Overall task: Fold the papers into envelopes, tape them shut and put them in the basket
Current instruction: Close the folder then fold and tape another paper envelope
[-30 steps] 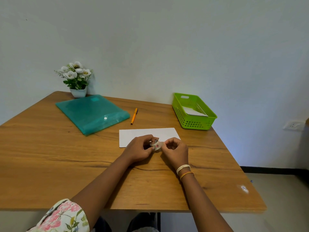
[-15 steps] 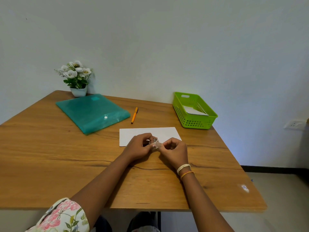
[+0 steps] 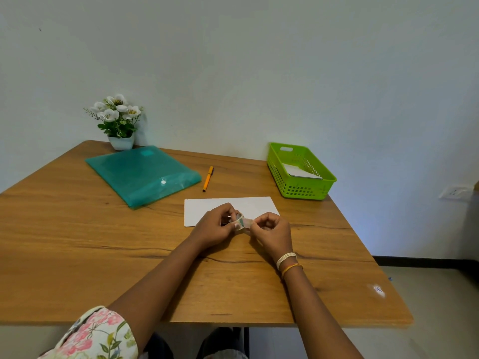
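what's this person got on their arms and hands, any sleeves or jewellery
The left arm has a short floral sleeve, pale cloth printed with pink flowers and green leaves, ending near the elbow. The right wrist carries white string bands and below them a thin orange band. Both the left hand and right hand are bare, with no rings visible.

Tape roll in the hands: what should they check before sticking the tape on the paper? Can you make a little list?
1. Tape roll held: ok, the left hand grips it.
2. Strip pulled out: ok, the right hand pinches a short strip off the roll.
3. Strip torn free: not ok, it looks joined to the roll.
4. Folded white paper within reach: ok, it lies flat just behind both hands.
5. Flap closed and ready to tape: cannot tell, the hands hide the near edge.
6. Green basket has room: ok, only one white paper shows inside.
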The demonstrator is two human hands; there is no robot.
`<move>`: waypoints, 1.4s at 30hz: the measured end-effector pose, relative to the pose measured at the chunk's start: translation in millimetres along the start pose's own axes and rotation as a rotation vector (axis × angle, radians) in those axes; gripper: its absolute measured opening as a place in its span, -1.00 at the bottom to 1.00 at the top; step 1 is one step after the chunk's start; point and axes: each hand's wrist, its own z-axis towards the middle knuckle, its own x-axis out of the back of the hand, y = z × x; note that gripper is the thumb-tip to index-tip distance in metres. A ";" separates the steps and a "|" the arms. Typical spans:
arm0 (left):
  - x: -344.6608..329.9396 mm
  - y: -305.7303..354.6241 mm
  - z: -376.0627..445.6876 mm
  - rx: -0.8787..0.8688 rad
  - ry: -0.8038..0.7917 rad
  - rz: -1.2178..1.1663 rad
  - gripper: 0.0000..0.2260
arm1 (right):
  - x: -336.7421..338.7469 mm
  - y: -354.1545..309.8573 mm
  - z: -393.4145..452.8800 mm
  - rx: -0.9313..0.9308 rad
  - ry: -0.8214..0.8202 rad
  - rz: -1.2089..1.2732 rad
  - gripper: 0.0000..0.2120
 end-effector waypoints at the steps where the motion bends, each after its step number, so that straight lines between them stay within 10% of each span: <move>1: -0.2 -0.3 0.1 -0.004 0.012 -0.014 -0.84 | 0.1 0.2 -0.2 -0.002 -0.018 0.002 -0.93; 21: 0.5 -1.5 -3.6 -0.100 0.111 -0.024 -0.61 | -8.8 9.1 -6.7 0.566 -0.006 -0.448 -0.89; 42: -3.2 -0.2 -2.8 -0.144 0.095 0.202 -0.79 | -5.0 7.6 2.3 -0.035 -0.069 0.134 -0.87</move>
